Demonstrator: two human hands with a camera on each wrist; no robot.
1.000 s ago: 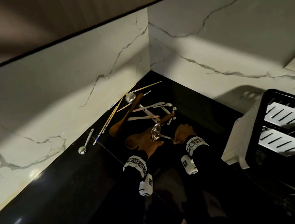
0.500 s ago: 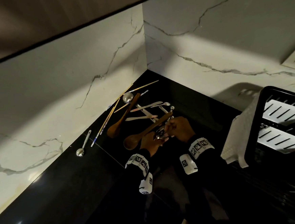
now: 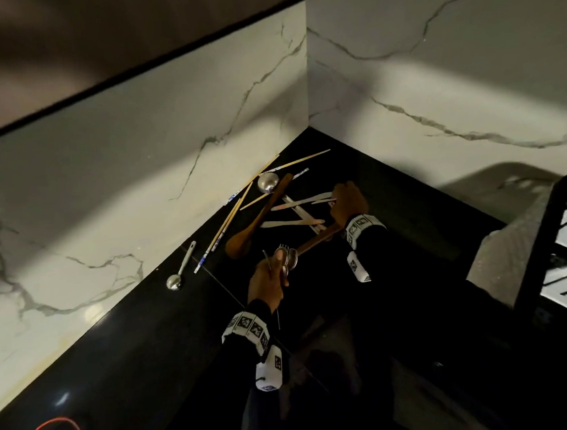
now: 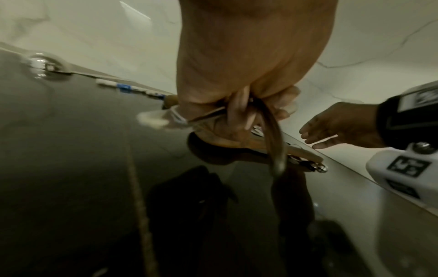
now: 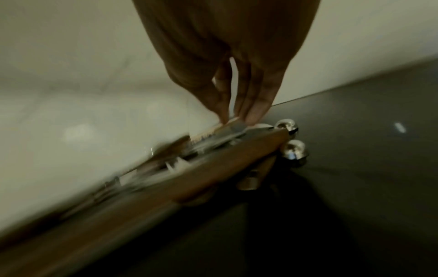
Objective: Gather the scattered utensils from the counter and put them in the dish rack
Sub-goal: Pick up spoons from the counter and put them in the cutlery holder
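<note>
The left hand [image 3: 267,281] clenches a bunch of metal spoons [image 3: 287,257]. The right hand [image 3: 348,201], at one o'clock from it, touches the scattered utensils [image 3: 295,210] with straight fingertips [image 5: 254,114], gripping nothing. The dish rack [image 3: 549,244] stands at three o'clock; its contents cannot be made out.

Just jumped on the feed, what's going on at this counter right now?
A person is collecting utensils from the black counter. The left hand grips a bunch of metal spoons. The right hand reaches into the pile by the corner, fingers touching a pale flat utensil. Nothing has reached the dish rack yet.
</note>
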